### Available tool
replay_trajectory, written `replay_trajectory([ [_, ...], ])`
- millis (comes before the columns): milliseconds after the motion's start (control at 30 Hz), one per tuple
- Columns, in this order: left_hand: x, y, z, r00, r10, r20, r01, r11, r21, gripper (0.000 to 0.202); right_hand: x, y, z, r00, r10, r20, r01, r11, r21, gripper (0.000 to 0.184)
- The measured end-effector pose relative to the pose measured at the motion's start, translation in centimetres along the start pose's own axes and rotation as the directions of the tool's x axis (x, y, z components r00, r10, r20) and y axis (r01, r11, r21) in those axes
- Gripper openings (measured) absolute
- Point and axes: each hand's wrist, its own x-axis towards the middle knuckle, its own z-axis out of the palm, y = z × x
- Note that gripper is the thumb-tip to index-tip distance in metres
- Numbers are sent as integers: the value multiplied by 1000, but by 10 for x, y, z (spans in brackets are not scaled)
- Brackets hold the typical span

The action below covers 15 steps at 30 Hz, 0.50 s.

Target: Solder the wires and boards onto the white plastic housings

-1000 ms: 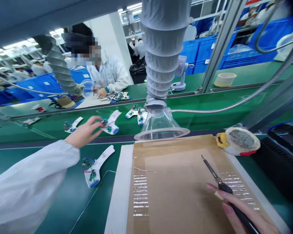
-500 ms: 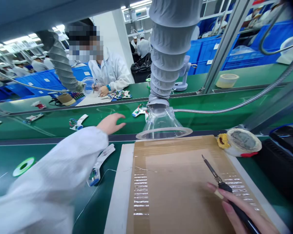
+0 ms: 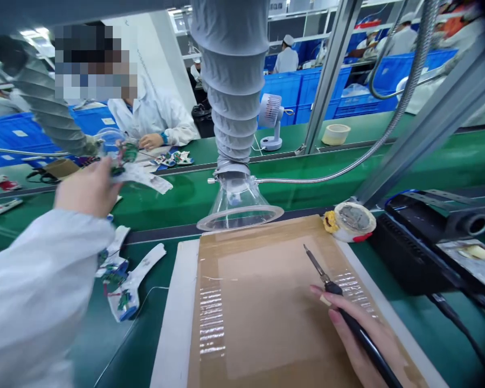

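My left hand point(image 3: 84, 186) is raised over the green belt at left. Its fingers are closed on a white plastic shell with a circuit board point(image 3: 139, 175); motion blurs it a little. On the bench below lie two similar white shells, the nearer one point(image 3: 135, 283) showing green boards, wires and a blue end, the other point(image 3: 115, 248) partly behind my sleeve. My right hand point(image 3: 359, 328) grips a soldering iron point(image 3: 347, 318), its tip up and to the left above the cardboard-covered board point(image 3: 262, 302). A thin solder wire point(image 3: 143, 299) trails beside that board.
A clear fume hood point(image 3: 242, 205) on a grey duct hangs over the board's far edge. A tape roll point(image 3: 351, 222) with a yellow sponge sits at its right corner, near a black soldering station point(image 3: 416, 258). Across the belt, a co-worker point(image 3: 153, 113) sits by more shells.
My left hand, earlier empty with fingers apart over the belt, now holds a white shell further left. Two shells show on the bench, where one was visible. The view has shifted right.
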Motion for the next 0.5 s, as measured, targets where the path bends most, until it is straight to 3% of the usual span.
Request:
replay_trajectory([
  [67, -57, 3, -21, 991, -120, -56, 129, 966, 225, 57, 0, -1, 0, 999, -27, -29, 27, 1000, -8, 18],
  [133, -130, 34, -23, 981, -188, -46, 193, 924, 330, 62, 0, -5, -1, 998, -24, -57, 23, 1000, -6, 17],
  [200, -200, 86, -7, 996, -91, 25, 88, 990, 110, 59, 1, -10, -2, 997, 12, -71, -12, 1000, -2, 17],
  [267, -249, 143, 16, 992, -63, 108, 66, 998, -25, 54, -1, -15, -4, 998, 46, -37, -45, 999, 11, 18],
  [367, -272, 197, 37, 982, -29, 188, 32, 999, -12, 45, -7, -17, -8, 991, 69, 116, -75, 996, 48, 36],
  [433, -260, 203, 39, 982, 71, 177, -65, 997, -43, 41, -13, -17, -10, 974, 74, 216, -89, 994, 60, 53],
  [500, -237, 193, 38, 978, 173, 114, -167, 984, -63, 31, -19, -17, -11, 957, 67, 283, -86, 995, 55, 63],
])
